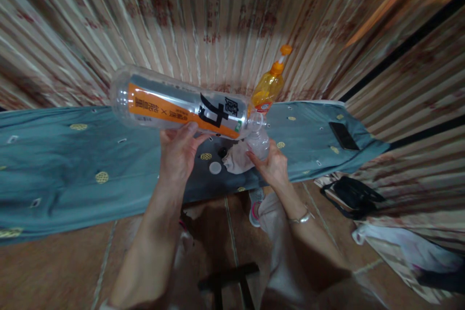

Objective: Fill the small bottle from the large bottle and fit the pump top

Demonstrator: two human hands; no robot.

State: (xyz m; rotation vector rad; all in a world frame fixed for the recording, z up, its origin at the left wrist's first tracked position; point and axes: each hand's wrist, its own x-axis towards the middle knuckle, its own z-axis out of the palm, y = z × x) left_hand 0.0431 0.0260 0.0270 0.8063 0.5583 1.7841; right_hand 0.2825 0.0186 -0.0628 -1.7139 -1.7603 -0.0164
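Observation:
My left hand (178, 151) grips a large clear plastic bottle (163, 106) with a silver and orange label, tilted on its side with the neck to the right. Below that neck, my right hand (271, 162) is wrapped round a small clear plastic bottle (258, 141), its mouth close to the large one's; I cannot tell whether they touch. Behind them stands a yellow pump bottle (269, 86) with an orange top. Beneath my hands lie a pale crumpled cloth (238, 159), a white round cap (215, 168) and a small dark cap (223, 151).
A teal patterned cloth (72, 155) covers the long narrow table. A black phone (343, 135) lies at its right end. Pleated curtains (203, 19) hang behind and at the right. On the tiled floor are a black bag (354, 193) and a dark stool or stand (228, 276).

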